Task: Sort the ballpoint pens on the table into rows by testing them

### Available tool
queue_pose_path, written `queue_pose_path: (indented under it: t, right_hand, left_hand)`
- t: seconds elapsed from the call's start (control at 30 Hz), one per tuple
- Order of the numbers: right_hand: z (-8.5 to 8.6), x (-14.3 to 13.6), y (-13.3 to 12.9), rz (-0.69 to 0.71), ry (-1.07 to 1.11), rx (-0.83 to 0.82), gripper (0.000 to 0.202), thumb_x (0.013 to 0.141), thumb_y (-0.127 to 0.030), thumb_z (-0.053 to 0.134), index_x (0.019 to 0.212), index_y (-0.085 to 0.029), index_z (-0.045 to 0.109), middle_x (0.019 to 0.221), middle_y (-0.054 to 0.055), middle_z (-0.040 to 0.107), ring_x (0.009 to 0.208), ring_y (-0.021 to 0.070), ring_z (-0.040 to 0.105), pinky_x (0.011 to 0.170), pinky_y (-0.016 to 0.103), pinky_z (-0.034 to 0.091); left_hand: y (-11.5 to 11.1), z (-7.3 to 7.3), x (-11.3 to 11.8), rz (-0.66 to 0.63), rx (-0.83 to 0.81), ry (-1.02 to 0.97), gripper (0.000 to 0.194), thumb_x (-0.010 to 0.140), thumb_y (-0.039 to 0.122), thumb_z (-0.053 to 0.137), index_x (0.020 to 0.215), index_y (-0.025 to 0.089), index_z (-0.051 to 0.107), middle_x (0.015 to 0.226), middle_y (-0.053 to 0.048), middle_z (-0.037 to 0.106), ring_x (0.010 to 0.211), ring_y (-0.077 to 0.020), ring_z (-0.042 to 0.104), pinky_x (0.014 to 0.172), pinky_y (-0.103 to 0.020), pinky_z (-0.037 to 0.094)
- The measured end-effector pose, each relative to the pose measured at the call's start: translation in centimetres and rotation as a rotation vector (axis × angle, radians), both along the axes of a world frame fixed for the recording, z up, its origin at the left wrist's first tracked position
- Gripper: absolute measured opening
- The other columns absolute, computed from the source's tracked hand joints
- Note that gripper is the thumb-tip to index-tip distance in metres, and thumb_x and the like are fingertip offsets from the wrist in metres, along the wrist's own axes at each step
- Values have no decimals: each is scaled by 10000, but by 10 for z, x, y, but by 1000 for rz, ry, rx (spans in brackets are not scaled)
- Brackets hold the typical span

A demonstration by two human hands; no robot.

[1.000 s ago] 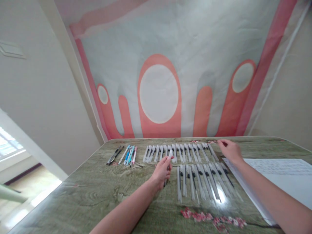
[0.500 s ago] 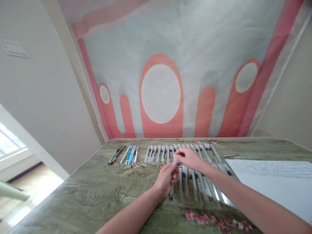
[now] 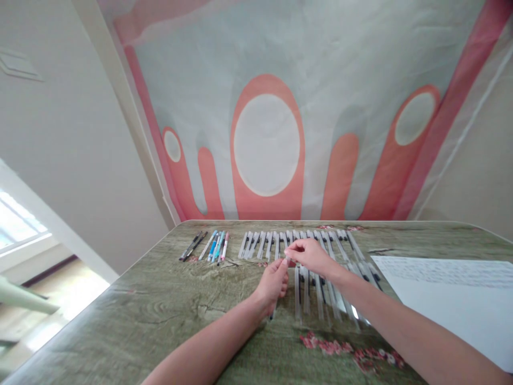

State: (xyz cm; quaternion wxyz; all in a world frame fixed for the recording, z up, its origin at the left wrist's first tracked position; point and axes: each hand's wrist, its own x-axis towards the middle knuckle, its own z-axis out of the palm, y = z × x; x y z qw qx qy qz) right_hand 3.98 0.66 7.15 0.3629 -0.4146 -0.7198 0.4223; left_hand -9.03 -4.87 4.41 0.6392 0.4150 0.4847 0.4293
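Note:
My left hand (image 3: 273,284) is closed around a slim pen (image 3: 272,314), whose dark lower end shows beneath the fingers. The fingertips of my right hand (image 3: 311,258) are pinched together at the pen's upper end, close to my left thumb; a small pale bit shows between them. Past both hands lies a row of pens in clear plastic sleeves (image 3: 261,246). A nearer row of sleeved pens (image 3: 319,300) lies right of my left hand, partly covered by my right forearm.
On the wood-patterned table (image 3: 168,310), several coloured pens (image 3: 217,247) and a few black pens (image 3: 193,247) lie at the back left. A white sheet with writing (image 3: 449,299) lies on the right. A wall with a pink-and-grey covering (image 3: 320,64) rises behind the table.
My left hand's pen has tilted, its lower end swinging left and showing less below the hand. My right fingers stay pinched at its top. The camera view has shifted slightly.

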Motion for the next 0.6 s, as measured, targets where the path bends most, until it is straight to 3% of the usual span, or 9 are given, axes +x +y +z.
queue_pose_path:
  t: [0.13,0.3,0.47,0.6]
  right_hand:
    - [-1,2,4,-21,15,-16,201,689,-312,531,683,-131,620,577,21,608,523,112,543,469,195,405]
    - [-15,9,23,-153,66,-5,219,687,-315,527,810,-140,577,606,-2,584,494,94,512,459,195,399]
    - [-29,12,28,-40,-132,79,176,678,-300,546,713,-137,603,605,13,613,527,110,532,501,211,400]
    - [-34,6,20,-23,-280,193,160,682,-291,553,676,-152,632,644,28,644,589,130,557,541,216,386]
  left_hand:
    - [-2,-2,0,-7,-2,-17,428,729,549,439,928,173,484,488,99,222,365,-14,142,376,-158,69]
    - [4,-14,-2,82,-3,-108,349,729,484,474,889,175,450,555,65,389,393,-23,279,379,-145,132]
    - [13,-24,-4,255,53,-77,305,702,424,534,833,157,466,635,26,473,497,-54,424,426,-159,285]
    - [17,-27,-5,330,125,-30,288,692,406,555,795,143,501,732,-19,548,667,-105,521,607,-214,407]
